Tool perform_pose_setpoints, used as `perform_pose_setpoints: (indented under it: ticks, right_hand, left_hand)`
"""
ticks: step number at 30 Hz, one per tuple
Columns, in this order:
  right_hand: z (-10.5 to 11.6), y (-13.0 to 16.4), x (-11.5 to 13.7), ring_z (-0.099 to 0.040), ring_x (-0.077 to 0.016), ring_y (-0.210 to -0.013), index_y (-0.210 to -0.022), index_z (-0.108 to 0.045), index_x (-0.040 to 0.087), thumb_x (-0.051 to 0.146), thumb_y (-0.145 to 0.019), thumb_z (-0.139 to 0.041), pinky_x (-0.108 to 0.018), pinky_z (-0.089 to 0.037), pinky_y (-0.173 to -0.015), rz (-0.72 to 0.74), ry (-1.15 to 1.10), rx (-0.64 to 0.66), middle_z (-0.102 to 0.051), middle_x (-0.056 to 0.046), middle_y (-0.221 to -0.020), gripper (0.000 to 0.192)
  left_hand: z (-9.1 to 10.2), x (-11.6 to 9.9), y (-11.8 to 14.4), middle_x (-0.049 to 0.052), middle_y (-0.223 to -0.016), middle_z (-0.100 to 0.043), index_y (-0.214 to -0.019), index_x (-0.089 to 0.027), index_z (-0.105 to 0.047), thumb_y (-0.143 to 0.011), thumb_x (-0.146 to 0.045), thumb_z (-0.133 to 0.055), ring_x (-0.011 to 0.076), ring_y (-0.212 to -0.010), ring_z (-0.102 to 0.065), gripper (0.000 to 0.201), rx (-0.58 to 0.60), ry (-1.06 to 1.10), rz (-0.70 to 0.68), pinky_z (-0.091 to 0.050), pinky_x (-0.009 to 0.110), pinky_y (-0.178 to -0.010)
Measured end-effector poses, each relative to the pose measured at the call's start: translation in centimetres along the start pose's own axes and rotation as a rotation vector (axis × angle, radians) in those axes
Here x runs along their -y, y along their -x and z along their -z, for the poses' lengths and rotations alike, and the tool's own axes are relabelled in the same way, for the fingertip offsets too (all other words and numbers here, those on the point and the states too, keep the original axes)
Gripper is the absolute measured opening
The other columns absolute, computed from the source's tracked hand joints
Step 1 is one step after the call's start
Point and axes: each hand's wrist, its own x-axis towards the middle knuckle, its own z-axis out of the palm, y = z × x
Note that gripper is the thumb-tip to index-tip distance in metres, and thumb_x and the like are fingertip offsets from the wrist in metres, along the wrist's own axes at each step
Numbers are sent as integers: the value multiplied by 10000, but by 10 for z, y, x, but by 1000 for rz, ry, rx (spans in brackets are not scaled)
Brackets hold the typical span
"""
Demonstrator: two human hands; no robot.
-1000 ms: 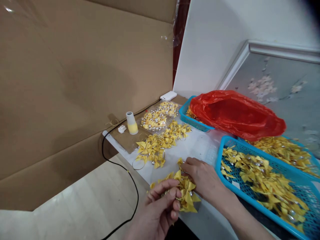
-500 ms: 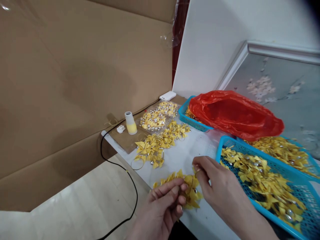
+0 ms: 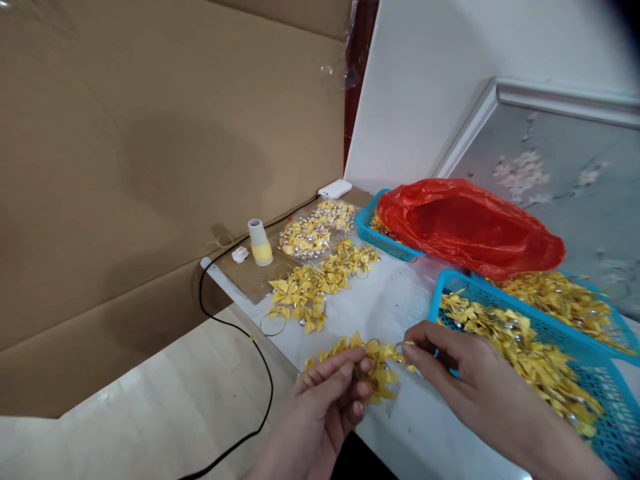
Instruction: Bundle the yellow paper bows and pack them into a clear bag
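Note:
At the near edge of the table lies a bunch of yellow flower-like pieces. My left hand is in front of it, thumb and forefinger pinched together; what lies between those fingertips is too small to make out. To its right, my right hand pinches a thin gold cord that curves out from the fingertips, near the bunch's right end. Farther back on the table is another pile of yellow pieces with silver beads and loose cord loops.
Blue plastic baskets with yellow beaded pieces stand at the right, a red plastic bag behind. Clear bags of beaded pieces, a white-and-yellow cone and a white device sit farther back. A black cable hangs off the left edge.
My right hand has moved right and slightly down, away from my left hand, with the gold cord now showing at its fingertips. My left hand stays nearly in place.

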Motion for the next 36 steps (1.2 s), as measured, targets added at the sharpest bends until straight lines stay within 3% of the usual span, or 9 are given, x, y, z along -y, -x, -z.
perform_pose_setpoints:
  ticks: [4,9,12,17,22,26,29,32,36]
  right_hand:
    - [7,4,-4,-584,-118,-643,-841,-598,249,380,-948,-432,-217,-421,-559,-31,-13,62,-648,40,-737,237]
    - [5,6,-3,-573,-112,-583,-833,-594,245,367,-950,-442,-208,-421,-519,-8,10,7,-636,43,-691,227]
    - [-8,7,1,-568,-111,-537,-842,-593,236,304,-949,-451,-206,-427,-501,73,58,-117,-627,35,-671,190]
    - [-46,15,5,-655,-164,-705,-929,-584,213,165,-951,-384,-250,-530,-636,251,141,-253,-649,-43,-822,206]
    - [-67,24,-5,-684,-201,-770,-1170,-549,126,53,-877,-378,-261,-573,-633,431,377,-183,-669,-122,-926,347]
    - [-63,26,-7,-682,-224,-861,-1270,-501,71,-1,-787,-381,-273,-579,-682,482,403,-125,-671,-156,-1019,503]
    - [-46,16,2,-669,-172,-850,-1136,-596,155,48,-855,-387,-231,-548,-710,407,139,-4,-681,-89,-980,366]
    - [-31,-11,12,-621,-127,-659,-852,-656,209,204,-933,-423,-211,-482,-596,180,-63,21,-660,0,-739,247]
    - [-46,-61,16,-561,-125,-589,-803,-651,194,291,-903,-505,-234,-409,-552,25,-82,-49,-627,20,-659,202]
  left_hand:
    - [0,2,0,76,-915,-679,-994,-67,-726,-849,-133,-623,59,-673,-581,190,15,8,-12,-478,128,-580]
    - [-1,3,1,80,-915,-683,-990,-63,-728,-842,-123,-627,61,-670,-584,189,-8,5,-7,-480,133,-581]
    - [-3,3,0,75,-919,-683,-993,-65,-727,-835,-130,-638,57,-656,-582,192,-11,-2,-4,-481,134,-577]
    - [-6,6,-1,63,-728,-693,-941,-76,-747,-744,-137,-737,84,-606,-610,207,-71,19,35,-490,149,-546]
    - [-5,6,-1,33,-672,-684,-929,-125,-749,-664,-158,-814,66,-549,-587,276,-99,20,21,-467,142,-523]
    - [-4,5,-2,-12,-643,-665,-901,-165,-750,-607,-160,-853,35,-492,-543,311,-123,20,-16,-436,126,-485]
    - [-4,4,0,-3,-638,-678,-867,-163,-755,-593,-167,-862,34,-481,-546,295,-88,18,-26,-419,116,-455]
    - [-2,1,6,16,-649,-700,-845,-173,-758,-597,-161,-860,43,-483,-566,268,-66,22,-28,-418,112,-437]
    - [3,-1,16,22,-659,-711,-814,-151,-758,-633,-163,-839,43,-465,-587,199,-88,-7,-32,-427,106,-414]
